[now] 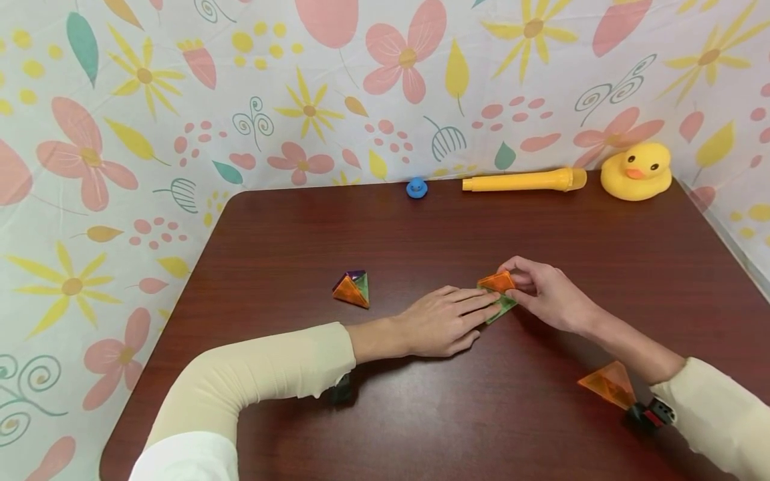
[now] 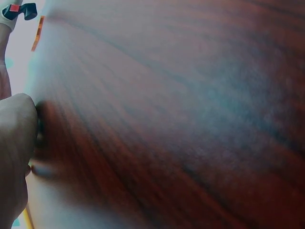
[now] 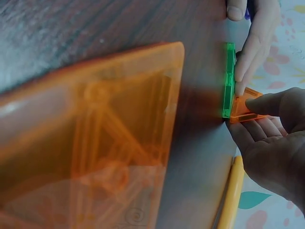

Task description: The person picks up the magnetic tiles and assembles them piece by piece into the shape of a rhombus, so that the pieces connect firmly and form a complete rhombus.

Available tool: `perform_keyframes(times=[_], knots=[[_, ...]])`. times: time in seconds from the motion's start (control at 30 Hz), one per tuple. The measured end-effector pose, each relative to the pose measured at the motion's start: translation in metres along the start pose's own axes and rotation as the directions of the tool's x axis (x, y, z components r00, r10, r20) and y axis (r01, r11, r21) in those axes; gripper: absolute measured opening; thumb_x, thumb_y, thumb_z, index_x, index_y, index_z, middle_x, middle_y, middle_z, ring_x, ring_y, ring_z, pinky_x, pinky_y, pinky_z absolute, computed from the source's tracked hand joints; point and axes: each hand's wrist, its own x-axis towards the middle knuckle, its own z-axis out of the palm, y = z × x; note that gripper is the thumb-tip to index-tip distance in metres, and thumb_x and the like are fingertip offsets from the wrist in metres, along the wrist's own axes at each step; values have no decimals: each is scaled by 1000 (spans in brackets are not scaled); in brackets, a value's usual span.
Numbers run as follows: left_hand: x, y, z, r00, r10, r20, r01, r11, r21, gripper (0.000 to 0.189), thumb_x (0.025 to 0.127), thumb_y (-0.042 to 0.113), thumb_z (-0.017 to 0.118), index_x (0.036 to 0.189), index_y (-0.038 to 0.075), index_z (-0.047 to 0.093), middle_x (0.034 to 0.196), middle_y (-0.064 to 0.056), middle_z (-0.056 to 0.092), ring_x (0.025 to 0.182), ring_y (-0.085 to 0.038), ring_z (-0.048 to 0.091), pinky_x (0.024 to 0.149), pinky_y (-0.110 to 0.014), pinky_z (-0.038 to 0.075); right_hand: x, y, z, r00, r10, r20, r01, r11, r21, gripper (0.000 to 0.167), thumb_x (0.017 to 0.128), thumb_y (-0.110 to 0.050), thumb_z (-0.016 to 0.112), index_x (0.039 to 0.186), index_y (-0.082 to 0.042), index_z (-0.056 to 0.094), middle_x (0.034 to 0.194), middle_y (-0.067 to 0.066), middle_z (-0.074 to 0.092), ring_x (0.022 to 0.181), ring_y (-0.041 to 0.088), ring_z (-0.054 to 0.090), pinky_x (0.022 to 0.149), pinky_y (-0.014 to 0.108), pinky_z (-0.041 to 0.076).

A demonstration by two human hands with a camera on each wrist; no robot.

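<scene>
My right hand pinches a small translucent orange triangular tile between thumb and fingers. In the right wrist view this orange tile stands up from the table at one end of a translucent green tile that lies flat. The left hand reaches across from the left, its fingers extended and its fingertips resting on the green tile. Only the side of the left hand shows in the left wrist view. Another orange triangular tile lies beneath my right wrist.
A small pointed shape of orange, green and purple tiles sits left of the hands. Along the table's back edge are a small blue duck, a yellow toy microphone and a large yellow duck. Flower-printed cloth hangs behind.
</scene>
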Motion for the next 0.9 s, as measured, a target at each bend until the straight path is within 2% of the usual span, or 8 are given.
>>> perform_keyframes(times=[0.17,0.37,0.73,0.9], knots=[[0,0,1,1000,0,2,0,1000,4,57,111,39,49,163,15,45,169,-3,39,153,-18,38,115,-35,41,0,-2,-1,1000,19,21,-19,1000,-1,34,96,11,72,126,-3,66,119,17,77,109,33,75,82,27,60],[0,0,2,1000,1,-6,-1,1000,1,57,111,39,49,163,15,45,169,-4,39,154,-18,38,115,-35,41,-1,-2,-2,1000,21,20,-21,999,-29,37,96,11,72,130,-2,67,120,20,76,109,35,75,84,38,62],[-1,1,2,1000,-3,-4,3,1000,10,57,111,38,48,163,15,45,169,-4,39,154,-19,37,115,-35,41,-1,-1,-1,1000,15,19,-14,1000,-18,37,96,11,72,129,-2,68,119,19,77,107,34,75,81,33,61],[-1,1,2,1000,-8,-1,8,1000,18,57,111,39,48,163,15,44,170,-3,38,154,-18,37,116,-35,40,-1,-1,-2,1000,19,21,-19,1000,-13,38,95,11,73,130,-3,68,120,19,76,109,35,75,83,36,62]])
